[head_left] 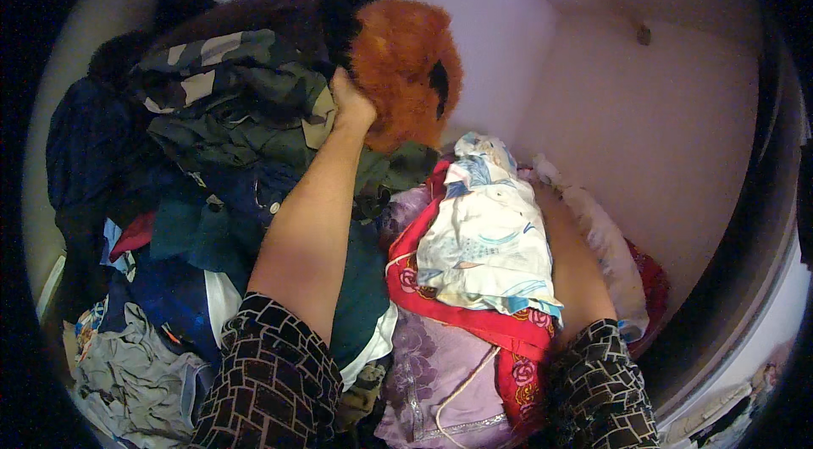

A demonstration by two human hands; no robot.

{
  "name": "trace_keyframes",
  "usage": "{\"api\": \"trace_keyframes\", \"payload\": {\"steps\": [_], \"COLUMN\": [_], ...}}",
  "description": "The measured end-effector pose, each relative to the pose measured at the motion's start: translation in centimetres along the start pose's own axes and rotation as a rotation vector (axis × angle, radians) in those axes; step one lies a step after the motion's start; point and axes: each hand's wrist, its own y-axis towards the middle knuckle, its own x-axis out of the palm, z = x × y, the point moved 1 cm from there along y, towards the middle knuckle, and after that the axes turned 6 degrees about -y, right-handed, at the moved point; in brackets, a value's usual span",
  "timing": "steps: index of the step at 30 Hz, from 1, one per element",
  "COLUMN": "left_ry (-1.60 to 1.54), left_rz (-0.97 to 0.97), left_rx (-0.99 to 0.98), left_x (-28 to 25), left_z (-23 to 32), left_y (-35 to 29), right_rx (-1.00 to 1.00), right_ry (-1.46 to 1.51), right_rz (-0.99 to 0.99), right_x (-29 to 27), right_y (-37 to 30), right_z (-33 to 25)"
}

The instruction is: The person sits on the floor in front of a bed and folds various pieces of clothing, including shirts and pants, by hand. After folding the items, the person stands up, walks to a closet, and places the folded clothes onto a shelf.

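My left hand (351,103) reaches up between a camouflage garment (241,114) and an orange furry item (405,59) with black patches. It touches the fur; its fingers are hidden, so a grip cannot be made out. My right forearm (577,258) runs up along the right side of a white cloth (491,229) with blue patterns, and the hand itself is hidden behind that cloth. Under the white cloth lie a red cloth (406,284) with rose motifs and a lilac fabric (445,364) with a pale cord across it.
Dark clothes (93,148) are heaped at the left. A grey crumpled garment (140,377) lies at the lower left, beside blue and green fabrics. A whitish bundle (605,233) rests right of my right forearm. Pale walls (652,135) enclose the pile, with a dark curved edge (745,254) at right.
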Motion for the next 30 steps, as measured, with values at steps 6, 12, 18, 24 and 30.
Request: {"api": "trace_keyframes", "payload": {"steps": [6,12,18,24,30], "left_ry": [0.138,0.121,0.148,0.177,0.235], "left_rz": [-0.047,-0.106,-0.092,-0.135,-0.082], "left_rx": [0.006,-0.03,-0.029,-0.075,-0.019], "left_x": [0.7,1.6,1.2,2.1,2.4], "left_z": [1.0,0.5,0.5,-0.2,1.1], "left_y": [-1.5,-2.4,-3.4,-3.9,-4.1], "right_rx": [0.142,-0.039,-0.062,-0.399,-0.074], "right_ry": [0.193,0.017,0.729,0.098,0.423], "right_rz": [0.249,0.038,0.352,0.236,0.281], "right_x": [-4.7,1.5,-5.4,-0.2,-8.7], "right_y": [-0.7,1.2,-2.8,-1.7,-3.4], "right_z": [-4.9,-1.9,-6.3,-7.6,-3.3]}}
